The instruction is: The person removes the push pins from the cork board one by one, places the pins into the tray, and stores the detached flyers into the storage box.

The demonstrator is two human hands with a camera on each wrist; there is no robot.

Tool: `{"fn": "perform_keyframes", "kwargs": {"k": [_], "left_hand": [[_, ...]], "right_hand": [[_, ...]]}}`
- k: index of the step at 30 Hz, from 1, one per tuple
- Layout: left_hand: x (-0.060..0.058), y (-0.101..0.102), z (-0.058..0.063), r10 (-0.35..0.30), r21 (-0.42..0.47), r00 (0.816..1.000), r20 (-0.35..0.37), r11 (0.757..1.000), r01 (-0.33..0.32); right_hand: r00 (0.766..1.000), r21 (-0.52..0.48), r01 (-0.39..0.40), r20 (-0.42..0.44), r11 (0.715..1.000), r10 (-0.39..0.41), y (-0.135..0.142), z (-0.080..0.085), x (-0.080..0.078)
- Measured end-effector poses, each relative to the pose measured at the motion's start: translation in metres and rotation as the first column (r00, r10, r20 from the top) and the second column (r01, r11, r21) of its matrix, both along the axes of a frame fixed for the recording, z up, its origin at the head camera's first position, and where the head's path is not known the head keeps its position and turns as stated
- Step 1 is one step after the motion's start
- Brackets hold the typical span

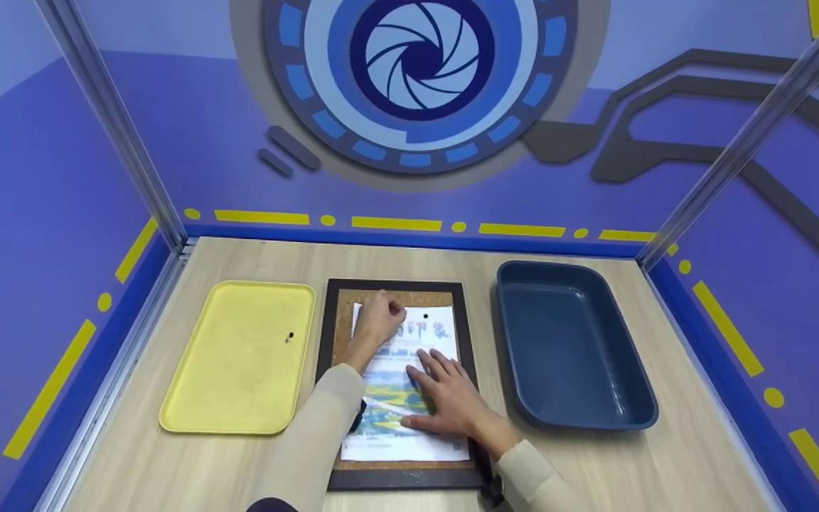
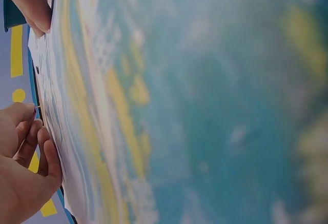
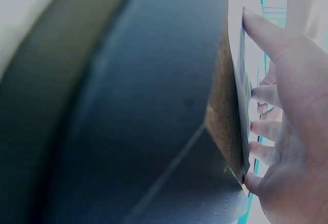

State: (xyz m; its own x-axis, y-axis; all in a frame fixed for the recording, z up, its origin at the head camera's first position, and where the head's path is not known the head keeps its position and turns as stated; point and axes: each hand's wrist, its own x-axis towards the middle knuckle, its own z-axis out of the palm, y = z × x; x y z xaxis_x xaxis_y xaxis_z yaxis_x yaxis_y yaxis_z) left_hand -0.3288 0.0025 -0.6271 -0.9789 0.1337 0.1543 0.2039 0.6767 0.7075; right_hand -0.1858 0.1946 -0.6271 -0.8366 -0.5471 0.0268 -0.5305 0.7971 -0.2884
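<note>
A printed poster (image 1: 399, 387) lies on a cork board (image 1: 346, 320) with a dark frame (image 1: 325, 327). Near the poster's top edge, my left hand (image 1: 379, 318) pinches a push pin; its thin metal point (image 2: 38, 106) shows in the left wrist view, and its head is hidden by the fingers. A black push pin (image 1: 425, 316) sits in the upper right part of the poster. My right hand (image 1: 453, 400) rests spread on the poster's right half, fingertips (image 3: 256, 126) touching the paper.
Left of the board is a yellow tray (image 1: 239, 370) with a small black pin (image 1: 291, 335) on it. A deep dark blue bin (image 1: 566, 341) stands to the right. Purple panels (image 1: 203, 142) enclose the wooden table (image 1: 132, 455) at the back and sides.
</note>
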Motion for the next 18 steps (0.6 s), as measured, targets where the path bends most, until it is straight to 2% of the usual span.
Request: {"fn": "perform_keyframes", "kwargs": {"k": [9,18], "left_hand": [[0.0,-0.006,0.0,0.005,0.099,0.999,0.036,0.995,-0.008],[0.001,-0.011,-0.001,0.001,0.159,0.997,0.073,0.987,-0.013]], "right_hand": [[1.0,0.003,-0.004,-0.015,1.0,0.004,0.0,0.0,0.0],[1.0,0.01,-0.001,-0.008,1.0,0.001,0.0,-0.001,0.001]]}}
